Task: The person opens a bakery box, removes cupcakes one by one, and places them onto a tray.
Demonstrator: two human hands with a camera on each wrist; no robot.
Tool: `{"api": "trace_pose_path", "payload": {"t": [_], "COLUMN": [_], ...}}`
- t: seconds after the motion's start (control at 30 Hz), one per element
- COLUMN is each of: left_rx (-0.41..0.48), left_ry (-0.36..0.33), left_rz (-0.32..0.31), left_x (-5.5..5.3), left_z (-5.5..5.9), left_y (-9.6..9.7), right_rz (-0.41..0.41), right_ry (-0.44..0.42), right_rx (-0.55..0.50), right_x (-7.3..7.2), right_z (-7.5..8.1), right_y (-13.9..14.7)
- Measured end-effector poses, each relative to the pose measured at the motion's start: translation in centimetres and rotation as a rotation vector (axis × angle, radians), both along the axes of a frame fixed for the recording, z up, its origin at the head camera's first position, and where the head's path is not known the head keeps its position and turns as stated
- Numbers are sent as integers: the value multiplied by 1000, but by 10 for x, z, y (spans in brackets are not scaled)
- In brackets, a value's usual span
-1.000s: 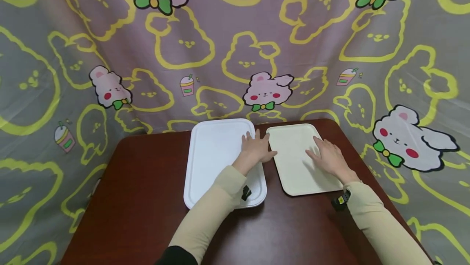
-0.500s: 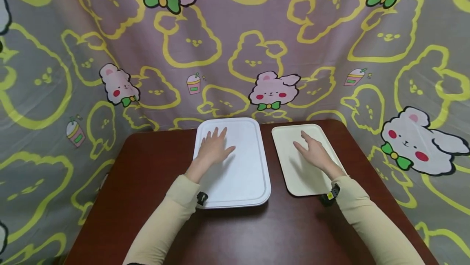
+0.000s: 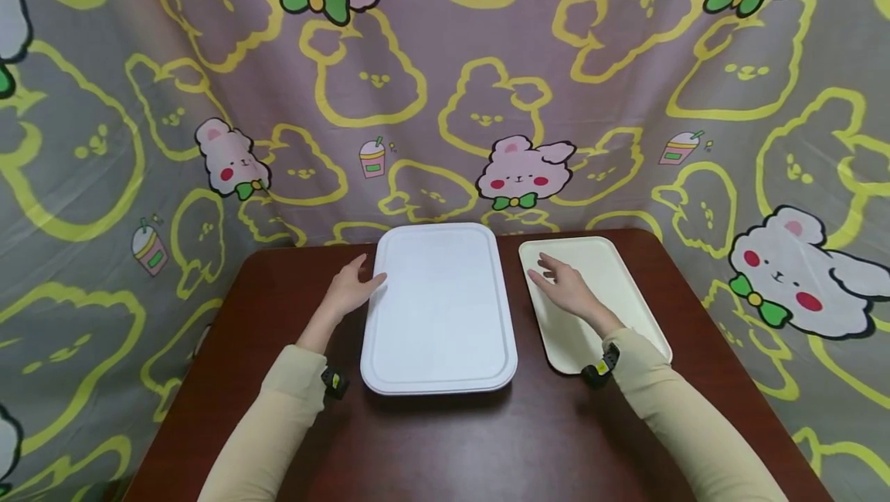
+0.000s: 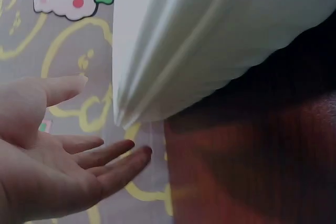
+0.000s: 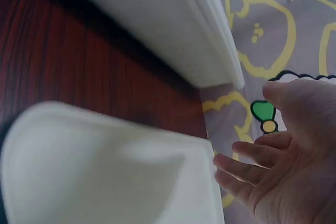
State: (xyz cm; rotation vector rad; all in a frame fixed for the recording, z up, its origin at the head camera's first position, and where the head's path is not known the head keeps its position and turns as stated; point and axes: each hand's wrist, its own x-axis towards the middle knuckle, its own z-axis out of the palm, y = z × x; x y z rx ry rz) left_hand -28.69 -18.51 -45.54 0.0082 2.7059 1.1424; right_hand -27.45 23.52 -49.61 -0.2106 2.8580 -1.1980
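Observation:
A white rectangular box with a rimmed lid-like top (image 3: 439, 309) sits in the middle of the table in the head view. Its tall, ribbed side (image 4: 194, 61) shows in the left wrist view. To its right lies a shallow cream tray (image 3: 629, 317). My left hand (image 3: 348, 290) hovers by the box's left edge, thumb overlapping the rim in the head view, fingers relaxed and holding nothing. Over the far left part of the tray, my right hand (image 3: 565, 287) is raised with loosely bent fingers and nothing in them. The right wrist view shows the right palm (image 5: 294, 182) beyond the tray's edge.
The dark red-brown table (image 3: 445, 448) carries both things. A patterned cloth (image 3: 417, 131) with rabbits and yellow outlines hangs behind the table and along both sides. A narrow strip of table (image 5: 100, 72) separates the box from the tray.
My left hand has swept left across the white box, from its right edge to its left side. My right hand has shifted left over the cream tray. Box and tray stay in place.

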Motion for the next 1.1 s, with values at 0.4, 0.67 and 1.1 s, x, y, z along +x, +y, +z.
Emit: {"api": "trace_pose_path", "payload": {"t": [0.4, 0.67, 1.1], "left_rx": [382, 468, 449], "left_ry": [-151, -191, -167], "left_rz": [121, 125, 122], "left_x": [-1, 0, 5], "left_z": [-13, -18, -35], "left_y": [-16, -24, -31], "right_rz": [53, -13, -130], "right_ry": [-221, -237, -213], "right_rx": [-379, -462, -220], "right_x": [-7, -8, -3], "right_z": [-1, -2, -4], "right_y": [-20, -31, -58]}}
